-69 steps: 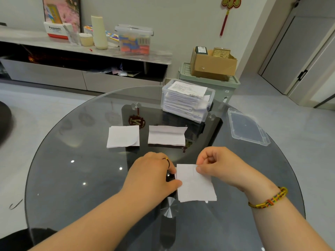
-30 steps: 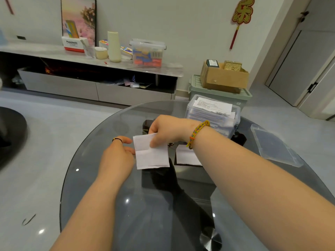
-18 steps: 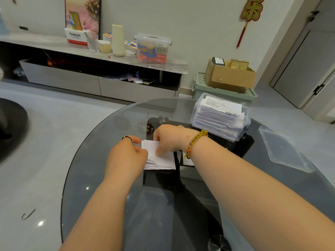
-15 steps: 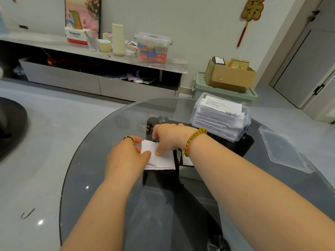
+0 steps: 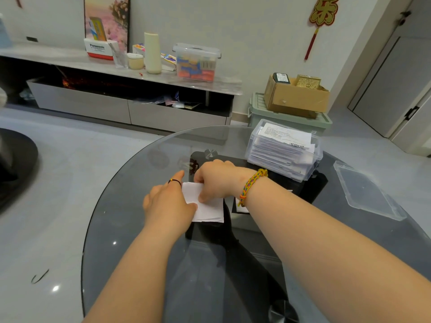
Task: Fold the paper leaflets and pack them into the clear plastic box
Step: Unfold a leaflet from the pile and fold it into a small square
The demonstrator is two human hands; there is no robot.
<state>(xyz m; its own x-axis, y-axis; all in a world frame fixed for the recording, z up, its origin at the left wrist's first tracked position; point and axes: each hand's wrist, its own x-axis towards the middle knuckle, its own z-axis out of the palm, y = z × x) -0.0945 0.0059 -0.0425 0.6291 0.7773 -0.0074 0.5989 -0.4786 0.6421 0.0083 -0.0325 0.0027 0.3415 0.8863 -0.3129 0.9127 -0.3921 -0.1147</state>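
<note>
White paper is occupying both hands at the middle of the round glass table (image 5: 130, 241): a small stack of folded leaflets (image 5: 210, 210) is lying flat on the glass, its layered near edge showing. The right hand (image 5: 217, 180) is reaching across and gripping the stack, fingers curling over its far edge and thumb bearing down on top. The left hand (image 5: 166, 203) is lying against the stack's left edge, thumb pressing on the paper and index finger stretching forward, grasping nothing that I can see. Folding is looking largely finished, to my eye, and packing is what is remaining. The clear plastic box (image 5: 284, 152) is sitting well apart at the far right of the table, holding leaflets nearly to its rim, with its lid (image 5: 368, 192) lying off to its right. One more leaflet (image 5: 240, 203) is peeking out from behind the right wrist, so that one is waiting too. Bare glass is lying between stack and box, giving a free path. The box's wall and the scant headroom above its contents are looking like the tight spots, and the table's curved edge is running close behind the box.
</note>
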